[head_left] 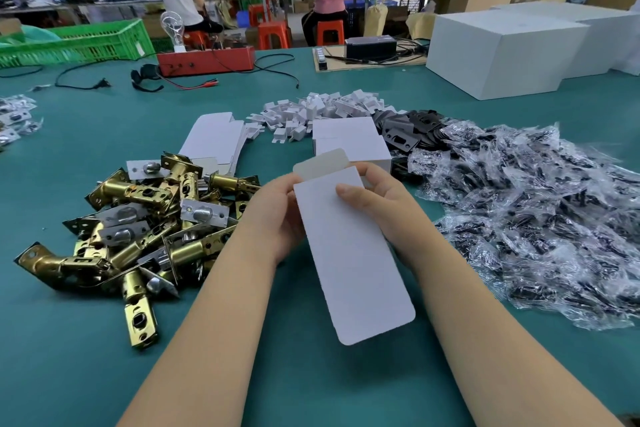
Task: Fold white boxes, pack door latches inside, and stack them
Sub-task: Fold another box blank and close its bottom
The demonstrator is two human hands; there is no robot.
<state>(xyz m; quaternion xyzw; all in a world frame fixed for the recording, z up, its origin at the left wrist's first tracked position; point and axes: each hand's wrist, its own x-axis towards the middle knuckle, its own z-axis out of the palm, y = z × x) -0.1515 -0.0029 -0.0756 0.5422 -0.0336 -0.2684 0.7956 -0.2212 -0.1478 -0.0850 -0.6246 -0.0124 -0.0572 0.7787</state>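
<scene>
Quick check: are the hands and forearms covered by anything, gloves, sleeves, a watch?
No. The left hand and right hand are bare, without gloves, rings or a watch. Both forearms are uncovered right down to the frame's edge; no sleeve shows.

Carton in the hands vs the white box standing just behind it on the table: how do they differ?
1. The held carton is still flat; the white box behind it is erected into a block.
2. The held carton is gripped by the left hand and right hand above the table; the box rests on the table, untouched.
3. The held carton's top flap sticks out unfolded; the box looks closed.
Shared: plain white card.
</scene>
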